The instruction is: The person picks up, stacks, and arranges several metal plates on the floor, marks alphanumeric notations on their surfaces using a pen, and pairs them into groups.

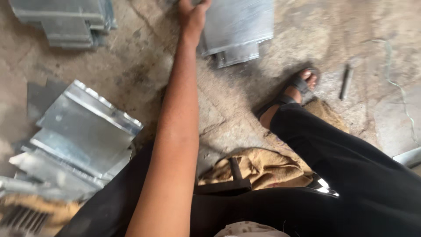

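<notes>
From my remote seat I see one of the hands [193, 15], on the long bare arm reaching up the middle of the view, resting on the left edge of the stack of folded metal sheets [239, 28] on the concrete floor [245, 109]; its fingers run past the top border, so I cannot tell how far they close or whether they grip the metal, and which arm it is I cannot tell either. Below and right of that stack lie a sandalled foot [296, 90] and a short metal rod [346, 82], far to its left another sheet pile [66, 22], and well below-left a larger heap of sheets [79, 140].
</notes>
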### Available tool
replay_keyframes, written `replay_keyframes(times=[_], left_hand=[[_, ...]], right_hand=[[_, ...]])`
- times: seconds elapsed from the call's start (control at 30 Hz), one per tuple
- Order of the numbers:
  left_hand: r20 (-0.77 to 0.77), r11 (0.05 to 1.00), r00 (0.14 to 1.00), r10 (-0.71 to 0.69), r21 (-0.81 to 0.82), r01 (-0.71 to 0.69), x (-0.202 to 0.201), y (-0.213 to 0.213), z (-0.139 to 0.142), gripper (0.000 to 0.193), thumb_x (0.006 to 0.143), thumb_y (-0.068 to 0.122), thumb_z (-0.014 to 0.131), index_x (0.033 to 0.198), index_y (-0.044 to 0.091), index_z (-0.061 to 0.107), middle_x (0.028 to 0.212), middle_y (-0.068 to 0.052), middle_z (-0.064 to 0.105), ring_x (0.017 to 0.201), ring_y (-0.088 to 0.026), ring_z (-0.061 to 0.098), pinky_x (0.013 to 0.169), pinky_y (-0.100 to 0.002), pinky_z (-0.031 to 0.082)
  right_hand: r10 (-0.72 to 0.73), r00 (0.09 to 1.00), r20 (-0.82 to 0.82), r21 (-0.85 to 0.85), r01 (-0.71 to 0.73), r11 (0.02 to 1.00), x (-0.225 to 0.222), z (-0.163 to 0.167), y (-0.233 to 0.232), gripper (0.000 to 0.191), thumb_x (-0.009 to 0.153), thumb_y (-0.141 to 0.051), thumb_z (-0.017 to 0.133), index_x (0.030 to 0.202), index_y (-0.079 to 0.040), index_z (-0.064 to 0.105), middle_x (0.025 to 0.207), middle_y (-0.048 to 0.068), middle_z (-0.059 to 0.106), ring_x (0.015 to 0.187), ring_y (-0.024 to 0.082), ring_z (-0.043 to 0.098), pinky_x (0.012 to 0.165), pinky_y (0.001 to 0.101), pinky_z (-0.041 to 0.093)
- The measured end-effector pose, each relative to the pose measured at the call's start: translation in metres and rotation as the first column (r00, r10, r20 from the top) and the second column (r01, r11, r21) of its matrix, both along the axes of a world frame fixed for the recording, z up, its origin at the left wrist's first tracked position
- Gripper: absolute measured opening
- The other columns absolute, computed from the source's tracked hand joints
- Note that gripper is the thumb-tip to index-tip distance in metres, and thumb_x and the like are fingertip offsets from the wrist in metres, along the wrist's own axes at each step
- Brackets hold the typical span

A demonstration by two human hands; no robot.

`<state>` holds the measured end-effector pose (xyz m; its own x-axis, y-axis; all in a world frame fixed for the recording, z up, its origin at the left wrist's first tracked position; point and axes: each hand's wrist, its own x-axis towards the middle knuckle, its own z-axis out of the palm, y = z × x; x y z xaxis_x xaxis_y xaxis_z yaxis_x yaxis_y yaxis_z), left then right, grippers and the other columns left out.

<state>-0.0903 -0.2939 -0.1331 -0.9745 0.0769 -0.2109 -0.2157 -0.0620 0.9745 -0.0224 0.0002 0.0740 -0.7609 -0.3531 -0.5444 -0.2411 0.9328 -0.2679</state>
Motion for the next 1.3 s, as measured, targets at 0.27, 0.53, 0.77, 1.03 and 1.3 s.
replay_keyframes(times=[0.27, 0.53, 0.77, 1.03, 1.3], left_hand=[[0.165, 0.731, 0.979, 0.118, -0.682, 0.027, 0.031, -0.002, 0.067, 0.079, 0.098, 0.025, 0.071, 0.16, 0.007, 0.026, 0.16, -0.03, 0.031, 0.139, -0.044, 0.044, 0.11, -0.051, 0.046], [-0.053, 0.452, 0.996, -0.078, -0.892, -0.013, 0.04, -0.01, 0.149, 0.074, 0.094, 0.032, 0.073, 0.153, 0.003, 0.037, 0.159, -0.022, 0.036, 0.147, -0.041, 0.033, 0.12, -0.053, 0.036], [0.124, 0.571, 0.991, -0.052, -0.811, 0.131, 0.113, -0.034, 0.126, 0.068, 0.089, 0.041, 0.076, 0.14, 0.002, 0.052, 0.14, -0.021, 0.055, 0.129, -0.04, 0.055, 0.105, -0.05, 0.048], [0.28, 0.549, 0.95, -0.139, -0.776, 0.309, 0.12, -0.053, 0.127, 0.084, 0.084, 0.043, 0.078, 0.149, 0.004, 0.041, 0.151, -0.022, 0.048, 0.138, -0.04, 0.049, 0.109, -0.051, 0.044], [0.235, 0.648, 0.961, -0.148, -0.711, 0.274, 0.103, -0.025, 0.104, 0.077, 0.086, 0.045, 0.078, 0.144, 0.005, 0.046, 0.144, -0.021, 0.05, 0.128, -0.04, 0.055, 0.099, -0.05, 0.05]], right_hand=[[-0.38, 0.87, -0.313, -0.057, 0.382, 0.922, 0.073, 0.096, 0.1, 0.041, 0.103, -0.039, 0.067, 0.131, -0.008, 0.064, 0.11, 0.018, 0.073, 0.096, 0.033, 0.072, 0.079, 0.0472, 0.059], [-0.689, 0.723, -0.051, 0.166, 0.686, 0.708, 0.178, 0.037, 0.169, 0.04, 0.103, -0.037, 0.069, 0.126, -0.003, 0.067, 0.105, 0.02, 0.073, 0.094, 0.033, 0.072, 0.079, 0.0468, 0.058], [-0.783, 0.598, 0.168, 0.184, 0.762, 0.621, 0.223, -0.026, 0.11, 0.04, 0.103, -0.035, 0.071, 0.121, 0.0, 0.069, 0.101, 0.022, 0.073, 0.092, 0.034, 0.072, 0.079, 0.0464, 0.057], [-0.89, 0.371, 0.264, -0.487, 0.848, 0.209, 0.113, -0.004, 0.046, 0.026, 0.103, -0.016, 0.062, 0.119, 0.005, 0.065, 0.098, 0.012, 0.068, 0.086, 0.019, 0.065, 0.07, 0.0331, 0.052], [-0.762, 0.606, 0.227, -0.483, 0.75, 0.452, 0.011, 0.0, -0.059, 0.034, 0.102, -0.022, 0.068, 0.125, 0.002, 0.061, 0.111, 0.019, 0.072, 0.093, 0.029, 0.07, 0.073, 0.0366, 0.057]])
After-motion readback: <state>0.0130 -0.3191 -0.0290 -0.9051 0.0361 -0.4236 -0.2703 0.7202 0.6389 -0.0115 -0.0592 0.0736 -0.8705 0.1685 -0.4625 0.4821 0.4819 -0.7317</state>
